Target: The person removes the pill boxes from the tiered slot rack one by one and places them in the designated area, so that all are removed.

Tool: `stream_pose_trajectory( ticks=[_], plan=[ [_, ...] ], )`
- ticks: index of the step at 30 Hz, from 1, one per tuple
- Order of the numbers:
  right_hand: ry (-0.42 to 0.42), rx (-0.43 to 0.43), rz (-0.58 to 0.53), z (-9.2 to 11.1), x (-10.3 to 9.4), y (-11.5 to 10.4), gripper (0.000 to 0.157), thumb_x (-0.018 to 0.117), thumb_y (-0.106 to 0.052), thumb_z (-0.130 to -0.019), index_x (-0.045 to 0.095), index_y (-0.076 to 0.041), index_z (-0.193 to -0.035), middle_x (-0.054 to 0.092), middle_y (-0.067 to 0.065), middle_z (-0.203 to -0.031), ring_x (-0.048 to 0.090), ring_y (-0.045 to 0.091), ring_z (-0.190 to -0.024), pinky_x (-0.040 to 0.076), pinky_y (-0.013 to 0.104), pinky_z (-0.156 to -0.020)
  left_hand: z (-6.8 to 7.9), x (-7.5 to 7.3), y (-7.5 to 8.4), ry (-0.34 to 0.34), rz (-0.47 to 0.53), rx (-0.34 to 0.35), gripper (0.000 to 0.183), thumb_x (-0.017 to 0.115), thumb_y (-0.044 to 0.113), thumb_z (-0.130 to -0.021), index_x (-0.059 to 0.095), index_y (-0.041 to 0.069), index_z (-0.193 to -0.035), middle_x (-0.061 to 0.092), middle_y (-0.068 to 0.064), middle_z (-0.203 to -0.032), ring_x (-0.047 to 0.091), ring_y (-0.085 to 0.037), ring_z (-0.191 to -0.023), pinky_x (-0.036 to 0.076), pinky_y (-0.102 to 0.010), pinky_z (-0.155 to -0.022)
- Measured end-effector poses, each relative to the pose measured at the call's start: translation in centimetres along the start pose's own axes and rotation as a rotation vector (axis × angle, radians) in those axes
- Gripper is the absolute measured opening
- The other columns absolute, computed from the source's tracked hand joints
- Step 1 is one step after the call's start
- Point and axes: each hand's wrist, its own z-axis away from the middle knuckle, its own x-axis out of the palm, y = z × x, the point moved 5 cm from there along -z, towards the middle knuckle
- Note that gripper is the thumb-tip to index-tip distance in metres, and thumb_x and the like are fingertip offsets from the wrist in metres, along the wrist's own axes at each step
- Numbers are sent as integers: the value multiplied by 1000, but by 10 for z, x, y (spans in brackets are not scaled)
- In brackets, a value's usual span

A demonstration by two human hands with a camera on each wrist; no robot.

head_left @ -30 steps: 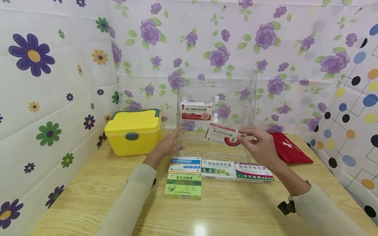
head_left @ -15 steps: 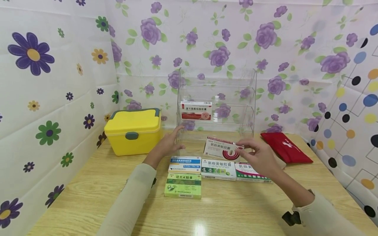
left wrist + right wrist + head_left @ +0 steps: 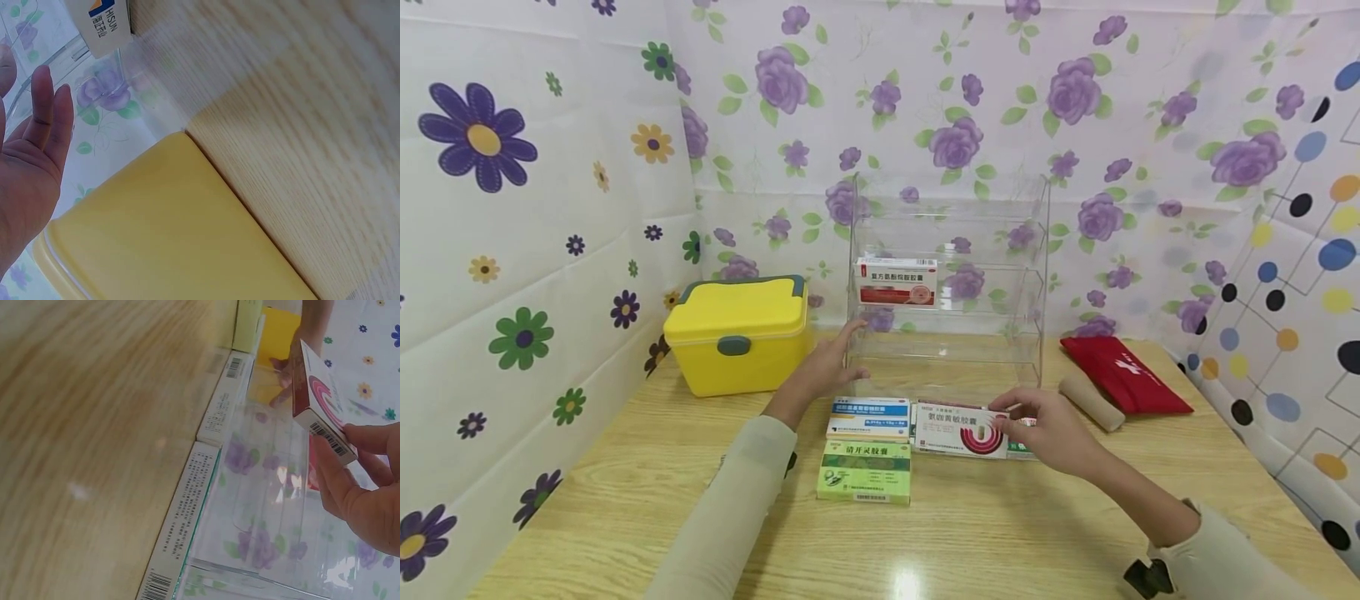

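Note:
In the head view my right hand (image 3: pixel 1051 429) pinches the right end of a white medicine box (image 3: pixel 958 429) with a dark red edge and ring design. In the right wrist view that box (image 3: pixel 319 403) is held above the row of boxes by thumb and fingers. My left hand (image 3: pixel 826 367) is at the left side of a clear acrylic tiered rack (image 3: pixel 951 350), fingers fairly straight; exact contact is hard to tell. A red-and-white medicine box (image 3: pixel 897 283) stands on a rack tier. The held box covers most of the boxes behind it.
In front of the rack lie a blue-and-white box (image 3: pixel 868 419) and a green box (image 3: pixel 865 473). The yellow storage case (image 3: pixel 737 342) is at left. A red pouch (image 3: pixel 1123 375) and a tan roll (image 3: pixel 1092 402) are at right.
My right hand has lowered the white box from in front of the rack to just over the row of boxes, levelling it. My left hand stays at the rack's side.

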Motion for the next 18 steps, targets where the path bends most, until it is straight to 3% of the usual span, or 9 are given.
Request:
stream_pose_trajectory(
  ticks=[6,10,18],
  plan=[
    [-44,27,-4,4,7,5,12,73,-8,-89,73,-9,-102,70,5,-101,67,19,-87,56,28,-70,0,0,0,-4,1,-1,89,79,30,-86,20,35,-153,51,-24,-142,53,-39,-126,44,-58,-101],
    [-79,56,-58,6,13,9,12,72,-6,-90,72,-6,-101,68,10,-103,68,20,-86,58,29,-65,1,0,0,-9,2,2,89,78,30,-86,20,35,-153,51,-24,-142,54,-39,-125,44,-58,-101],
    [-148,124,-158,9,21,16,15,71,-7,-91,70,-3,-105,64,17,-111,66,23,-88,59,30,-67,0,1,0,-11,5,7,90,78,26,-87,19,35,-154,50,-25,-143,53,-41,-125,43,-58,-102]
  ],
)
